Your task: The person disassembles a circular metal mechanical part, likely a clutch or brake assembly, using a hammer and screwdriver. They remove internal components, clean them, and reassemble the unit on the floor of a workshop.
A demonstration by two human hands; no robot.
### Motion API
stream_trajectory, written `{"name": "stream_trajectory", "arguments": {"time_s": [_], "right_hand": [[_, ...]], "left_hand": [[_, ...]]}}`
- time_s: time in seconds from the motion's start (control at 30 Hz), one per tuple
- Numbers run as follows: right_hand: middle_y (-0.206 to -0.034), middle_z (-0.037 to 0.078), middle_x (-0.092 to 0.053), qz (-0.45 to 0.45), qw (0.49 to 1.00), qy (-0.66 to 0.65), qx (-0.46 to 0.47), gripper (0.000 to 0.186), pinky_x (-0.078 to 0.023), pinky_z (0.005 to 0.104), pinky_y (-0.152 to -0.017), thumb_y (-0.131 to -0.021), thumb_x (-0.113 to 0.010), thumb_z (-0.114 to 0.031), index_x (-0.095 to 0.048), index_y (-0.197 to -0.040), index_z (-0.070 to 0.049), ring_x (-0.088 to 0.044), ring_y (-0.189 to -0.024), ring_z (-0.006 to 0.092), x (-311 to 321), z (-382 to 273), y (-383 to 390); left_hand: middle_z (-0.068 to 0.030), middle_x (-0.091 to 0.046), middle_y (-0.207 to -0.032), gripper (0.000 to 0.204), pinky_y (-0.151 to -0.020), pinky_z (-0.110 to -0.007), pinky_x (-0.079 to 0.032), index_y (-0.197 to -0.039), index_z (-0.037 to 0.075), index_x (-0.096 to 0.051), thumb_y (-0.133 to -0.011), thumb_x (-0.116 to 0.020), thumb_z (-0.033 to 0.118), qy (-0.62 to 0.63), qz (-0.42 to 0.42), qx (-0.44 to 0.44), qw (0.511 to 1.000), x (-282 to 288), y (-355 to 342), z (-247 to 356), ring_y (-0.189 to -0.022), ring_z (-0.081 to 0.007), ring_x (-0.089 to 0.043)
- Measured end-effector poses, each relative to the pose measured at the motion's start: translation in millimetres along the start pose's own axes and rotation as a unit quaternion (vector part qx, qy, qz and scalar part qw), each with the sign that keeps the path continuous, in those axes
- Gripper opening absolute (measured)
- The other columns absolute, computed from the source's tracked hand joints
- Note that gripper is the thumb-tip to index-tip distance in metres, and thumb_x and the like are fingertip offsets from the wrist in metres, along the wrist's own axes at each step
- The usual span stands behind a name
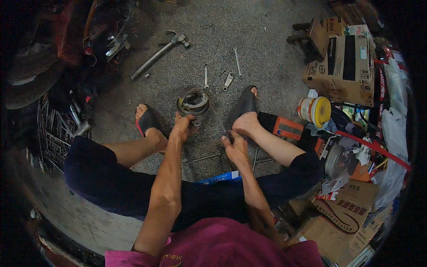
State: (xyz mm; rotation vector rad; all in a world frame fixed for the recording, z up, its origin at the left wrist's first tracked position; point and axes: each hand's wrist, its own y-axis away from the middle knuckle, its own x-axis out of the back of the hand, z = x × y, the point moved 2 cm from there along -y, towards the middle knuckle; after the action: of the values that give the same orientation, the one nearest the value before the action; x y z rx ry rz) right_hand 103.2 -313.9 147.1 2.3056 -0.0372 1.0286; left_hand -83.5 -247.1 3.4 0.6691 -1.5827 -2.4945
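Observation:
My left hand (181, 125) grips the near side of a round, greasy metal hub-like part (192, 105) between my feet, with a curved inner piece and a dark rim. My right hand (236, 144) is closed on a thin screwdriver-like tool (223, 126), whose shaft points up-left toward the part without visibly touching it. Beyond the part lie a combination wrench (206, 76), a longer wrench (237, 62), a short pale metal piece (228, 81) and a large hammer (155, 58) with a small socket-like piece (147, 75) beside it.
Tyres and dark machinery (60, 44) fill the upper left, above scattered metal tools (58, 129). Cardboard boxes (338, 71), a yellow-lidded bucket (319, 111), an orange case (288, 127) and mixed clutter crowd the right side. Rods (200, 159) and a blue box (218, 177) lie near my legs.

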Motion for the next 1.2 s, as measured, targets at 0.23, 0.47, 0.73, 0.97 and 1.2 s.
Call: {"name": "stream_trajectory", "arguments": {"time_s": [0.23, 0.47, 0.73, 0.97, 1.2], "right_hand": [[-0.093, 0.024, -0.067, -0.014, 0.99, 0.135, 0.037, 0.041, -0.05, 0.0534, -0.073, -0.09, -0.059, -0.024, -0.054, -0.125, -0.004, -0.065, -0.083, 0.044, 35, -39, 31], [-0.094, 0.019, -0.064, 0.01, 0.959, 0.234, 0.162, 0.041, -0.05, 0.0522, -0.065, -0.083, -0.064, -0.017, -0.057, -0.121, -0.004, -0.066, -0.075, 0.039, 28, -48, 53], [-0.095, 0.02, -0.063, -0.001, 0.951, 0.275, 0.141, 0.043, -0.052, 0.0461, -0.068, -0.08, -0.066, -0.013, -0.059, -0.121, -0.005, -0.065, -0.081, 0.0378, 32, -62, 53], [-0.094, 0.021, -0.063, 0.002, 0.923, 0.31, 0.228, 0.043, -0.051, 0.045, -0.066, -0.076, -0.066, -0.012, -0.062, -0.117, -0.004, -0.065, -0.082, 0.0363, 41, -57, 32], [-0.081, 0.018, -0.065, -0.039, 0.886, 0.384, 0.256, 0.042, -0.052, 0.0423, -0.063, -0.07, -0.065, -0.009, -0.065, -0.111, -0.003, -0.067, -0.078, 0.0321, 33, -69, 24]], "left_hand": [[-0.0072, -0.055, -0.074, 0.021, -0.041, -0.033, -0.044, -0.094, 0.003, -0.052, -0.085, -0.059, 0.02, 0.021, -0.054, 0.044, 0.997, 22, 3, 15, -0.054, -0.0183, -0.052], [-0.0067, -0.051, -0.067, 0.02, -0.036, -0.032, -0.037, -0.09, 0.004, -0.051, -0.085, -0.058, 0.022, -0.028, 0.016, 0.08, 0.996, 7, 12, 10, -0.049, -0.017, -0.046], [-0.0074, -0.05, -0.067, 0.022, -0.039, -0.033, -0.041, -0.094, 0.003, -0.053, -0.087, -0.054, 0.024, -0.028, 0.032, 0.059, 0.997, 0, 19, 20, -0.048, -0.0165, -0.044], [-0.0091, -0.052, -0.078, 0.029, -0.041, -0.034, -0.046, -0.099, 0.001, -0.054, -0.088, -0.054, 0.028, -0.064, 0.053, 0.046, 0.995, 9, 3, 15, -0.053, -0.0181, -0.048], [-0.0111, -0.055, -0.087, 0.034, -0.047, -0.035, -0.05, -0.106, 0.0, -0.053, -0.089, -0.059, 0.029, -0.133, 0.094, 0.036, 0.986, -1, 20, 26, -0.067, -0.0211, -0.055]]}}
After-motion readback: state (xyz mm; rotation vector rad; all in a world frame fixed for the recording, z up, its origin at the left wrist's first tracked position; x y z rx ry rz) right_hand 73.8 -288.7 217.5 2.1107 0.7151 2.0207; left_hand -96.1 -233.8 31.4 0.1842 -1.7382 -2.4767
